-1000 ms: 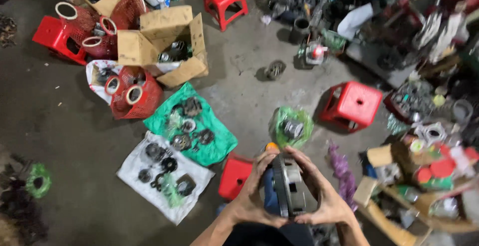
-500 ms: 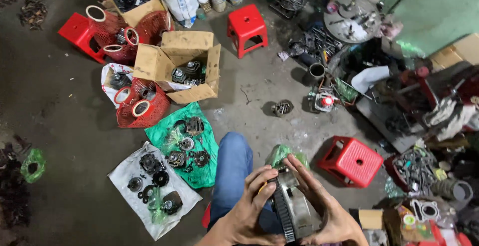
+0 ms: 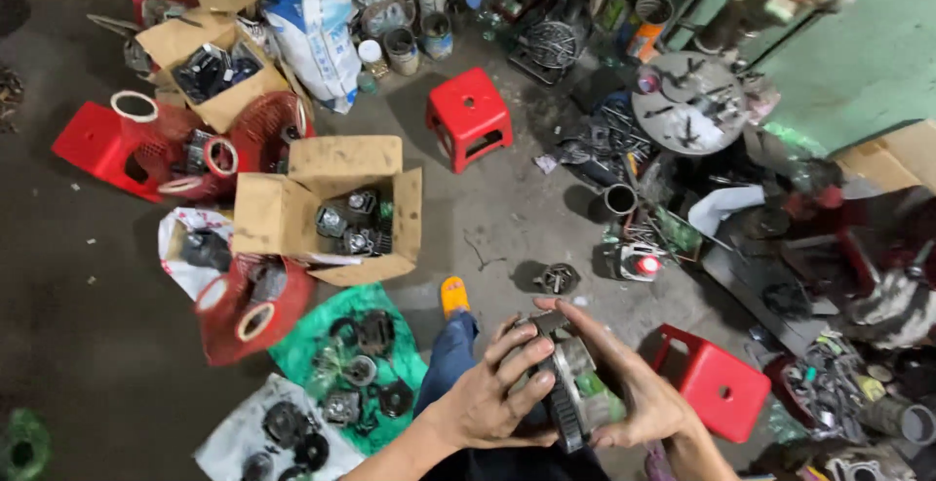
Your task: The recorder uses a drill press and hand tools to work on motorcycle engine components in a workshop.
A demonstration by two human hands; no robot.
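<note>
Head view: left hand (image 3: 485, 405) and right hand (image 3: 634, 405) clasp a grey metal engine part (image 3: 570, 393) between them, fingers wrapped tight, over the knee. Keeping both palms firm should stop it slipping. Left of it lies a green sheet (image 3: 409, 369) of parts; right, a red stool (image 3: 717, 388) crowds the elbow

an open cardboard box (image 3: 331, 210) of metal parts sits on the concrete floor (image 3: 78, 276), beside red mesh baskets (image 3: 249, 306). a green sheet (image 3: 341, 359) carries dark gears. red plastic stools (image 3: 470, 115) stand apart; a white sack (image 3: 314, 28) leans near tins (image 3: 402, 49).
</note>
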